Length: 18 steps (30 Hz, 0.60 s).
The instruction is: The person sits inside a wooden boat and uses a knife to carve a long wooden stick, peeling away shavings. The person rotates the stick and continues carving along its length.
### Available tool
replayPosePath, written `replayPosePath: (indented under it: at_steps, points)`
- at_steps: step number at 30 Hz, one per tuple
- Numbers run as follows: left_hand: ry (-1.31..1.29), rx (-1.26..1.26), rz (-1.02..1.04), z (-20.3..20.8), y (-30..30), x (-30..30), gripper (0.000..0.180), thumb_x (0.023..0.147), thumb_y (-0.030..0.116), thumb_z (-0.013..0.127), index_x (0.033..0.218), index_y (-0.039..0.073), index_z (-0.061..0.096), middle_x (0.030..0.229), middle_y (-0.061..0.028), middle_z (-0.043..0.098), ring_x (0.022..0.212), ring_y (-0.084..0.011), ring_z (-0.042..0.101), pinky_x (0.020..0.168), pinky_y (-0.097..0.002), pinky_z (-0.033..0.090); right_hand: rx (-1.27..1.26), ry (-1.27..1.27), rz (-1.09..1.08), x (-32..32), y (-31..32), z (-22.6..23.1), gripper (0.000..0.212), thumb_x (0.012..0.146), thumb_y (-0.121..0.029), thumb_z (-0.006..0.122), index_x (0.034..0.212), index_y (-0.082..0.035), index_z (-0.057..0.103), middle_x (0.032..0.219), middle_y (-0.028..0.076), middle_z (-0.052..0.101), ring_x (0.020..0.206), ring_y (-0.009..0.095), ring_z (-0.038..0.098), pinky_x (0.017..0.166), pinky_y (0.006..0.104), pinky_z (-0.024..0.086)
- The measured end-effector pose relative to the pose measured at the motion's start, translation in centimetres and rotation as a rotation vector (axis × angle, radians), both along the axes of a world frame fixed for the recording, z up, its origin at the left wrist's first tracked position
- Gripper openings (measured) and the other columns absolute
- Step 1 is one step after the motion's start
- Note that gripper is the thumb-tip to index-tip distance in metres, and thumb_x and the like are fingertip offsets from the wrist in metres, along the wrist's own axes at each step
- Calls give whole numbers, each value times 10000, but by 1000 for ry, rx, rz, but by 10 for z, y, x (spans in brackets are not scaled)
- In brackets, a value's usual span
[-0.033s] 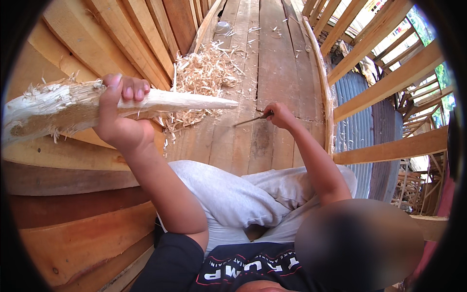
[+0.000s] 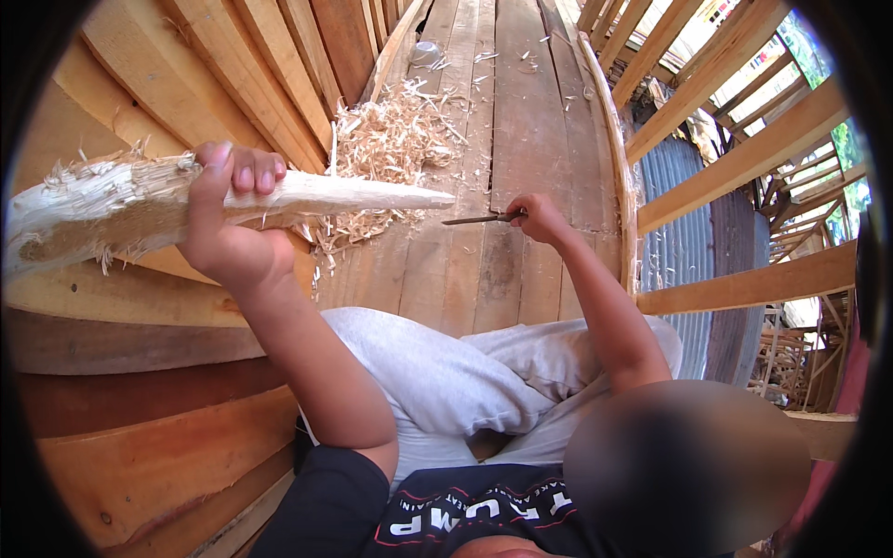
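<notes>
My left hand (image 2: pixel 223 209) is wrapped around a thick, pale wooden pole (image 2: pixel 326 192). The pole runs in from the left edge and tapers to a point at its right end, with rough, splintered wood on its thicker part. My right hand (image 2: pixel 539 219) is closed around the handle of a thin knife (image 2: pixel 476 220). The dark blade points left, a little below and to the right of the pole's tip, and appears apart from it.
Curled wood shavings (image 2: pixel 395 135) lie heaped on the plank floor (image 2: pixel 530 121) beyond the pole. A clear cup-like container (image 2: pixel 427 54) sits farther back. Stacked boards (image 2: pixel 158 428) line the left side. Wooden rails (image 2: pixel 744 284) and corrugated metal sheets (image 2: pixel 677 223) are on the right.
The knife blade has swung from slanting down toward me to nearly level, its tip now closer to the pole's point. The left hand and the pole stay in place.
</notes>
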State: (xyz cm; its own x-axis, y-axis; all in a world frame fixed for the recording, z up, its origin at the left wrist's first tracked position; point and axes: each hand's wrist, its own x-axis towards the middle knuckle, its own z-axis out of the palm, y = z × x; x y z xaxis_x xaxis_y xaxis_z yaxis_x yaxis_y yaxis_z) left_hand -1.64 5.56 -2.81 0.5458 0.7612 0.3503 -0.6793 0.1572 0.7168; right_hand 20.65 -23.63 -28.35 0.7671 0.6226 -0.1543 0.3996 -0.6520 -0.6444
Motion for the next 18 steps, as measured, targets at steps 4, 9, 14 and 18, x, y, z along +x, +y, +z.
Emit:
replayPosePath:
  at_steps: [4,9,14,18]
  points:
    - [9,-17,-6,2,-2,-1,144,809,174,601,810,88,485,658,4,373,632,-133,391,702,-326,370,-272,163,409,12,-15,19,247,701,-36,749,943,-82,744,902,115,719,838,242,679,744,354,527]
    - [13,-18,2,2,2,-2,145,808,170,601,812,90,481,658,4,370,631,-135,393,704,-326,372,-111,-32,112,28,-17,16,227,707,-11,740,932,-36,727,846,155,698,782,225,673,716,346,519]
    - [-3,-40,-18,1,2,0,148,801,164,604,813,91,477,658,0,367,630,-138,394,700,-324,374,-94,-191,135,42,-20,7,213,717,-20,737,929,-35,730,862,151,699,783,231,666,711,349,519]
    - [10,-37,15,1,3,-1,146,801,162,601,809,92,473,659,-3,366,629,-140,394,699,-324,375,-109,-105,108,64,-10,25,229,703,-28,739,932,-43,735,836,140,708,768,229,674,706,338,519]
